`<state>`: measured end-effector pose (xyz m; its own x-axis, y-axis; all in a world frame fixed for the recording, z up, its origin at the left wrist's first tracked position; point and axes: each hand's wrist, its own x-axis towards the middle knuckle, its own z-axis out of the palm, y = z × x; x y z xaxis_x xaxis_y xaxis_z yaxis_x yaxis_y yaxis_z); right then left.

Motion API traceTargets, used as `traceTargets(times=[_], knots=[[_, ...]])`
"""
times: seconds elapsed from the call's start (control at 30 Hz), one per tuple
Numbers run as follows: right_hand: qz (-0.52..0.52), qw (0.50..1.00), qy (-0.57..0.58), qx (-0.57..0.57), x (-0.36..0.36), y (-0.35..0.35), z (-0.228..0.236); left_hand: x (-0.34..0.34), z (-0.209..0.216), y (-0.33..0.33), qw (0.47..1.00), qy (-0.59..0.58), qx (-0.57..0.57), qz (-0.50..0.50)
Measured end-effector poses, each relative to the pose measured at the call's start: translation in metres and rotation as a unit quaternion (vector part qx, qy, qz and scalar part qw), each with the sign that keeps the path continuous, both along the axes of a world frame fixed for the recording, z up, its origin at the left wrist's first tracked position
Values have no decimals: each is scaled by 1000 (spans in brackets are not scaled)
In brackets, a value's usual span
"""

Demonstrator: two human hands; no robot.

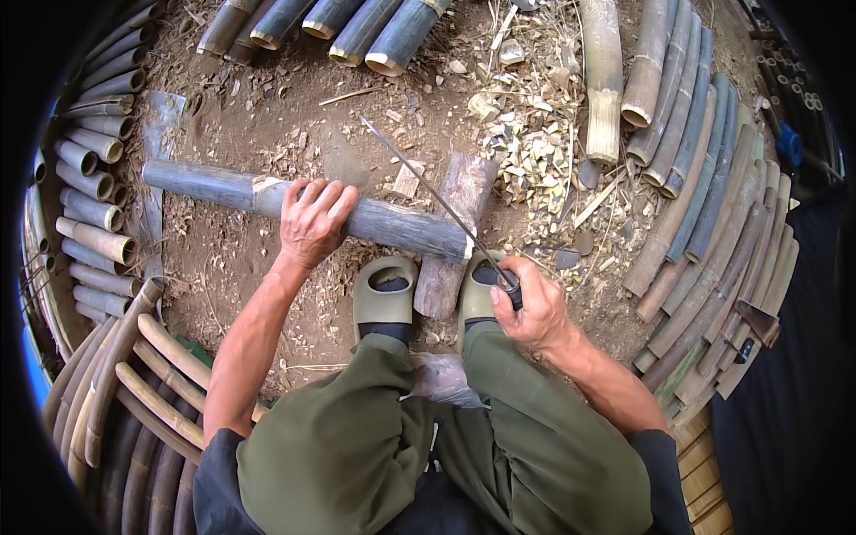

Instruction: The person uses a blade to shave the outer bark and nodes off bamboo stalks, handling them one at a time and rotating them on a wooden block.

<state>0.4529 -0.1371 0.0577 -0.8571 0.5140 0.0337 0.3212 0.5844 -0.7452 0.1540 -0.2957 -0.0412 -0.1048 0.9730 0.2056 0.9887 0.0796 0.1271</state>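
My left hand [314, 223] is wrapped over the top of a thick grey-blue bamboo tube [392, 223], near its middle. The tube lies slantwise, and its pale cut right end rests on a short wooden log [466, 185] on the ground. In my right hand [537, 308] is the dark handle of a long-bladed knife [419, 180]. Its narrow blade, seen nearly edge-on, points up and to the left. From this angle the blade passes across the tube's right end; I cannot tell whether they touch.
Bamboo tubes [392, 40] lie at the far side, with more stacked at the left [94, 183] and right [713, 205]. Wood chips [535, 152] litter the dirt. My sandalled feet [385, 299] flank the log. Curved bamboo pieces [160, 406] lie at lower left.
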Motion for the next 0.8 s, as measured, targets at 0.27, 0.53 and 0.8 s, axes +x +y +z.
traceTargets(times=[0.27, 0.53, 0.8], knots=[[-9, 984, -158, -80, -4, 15, -29, -4, -20, -7, 998, 39, 41, 8], [26, 972, -234, 7, 13, 5, -40, 0, -1, 2, 1000, 12, 12, 3], [4, 996, -83, -20, 2, 0, -17, 0, 0, 1, 1000, 2, -4, 7]])
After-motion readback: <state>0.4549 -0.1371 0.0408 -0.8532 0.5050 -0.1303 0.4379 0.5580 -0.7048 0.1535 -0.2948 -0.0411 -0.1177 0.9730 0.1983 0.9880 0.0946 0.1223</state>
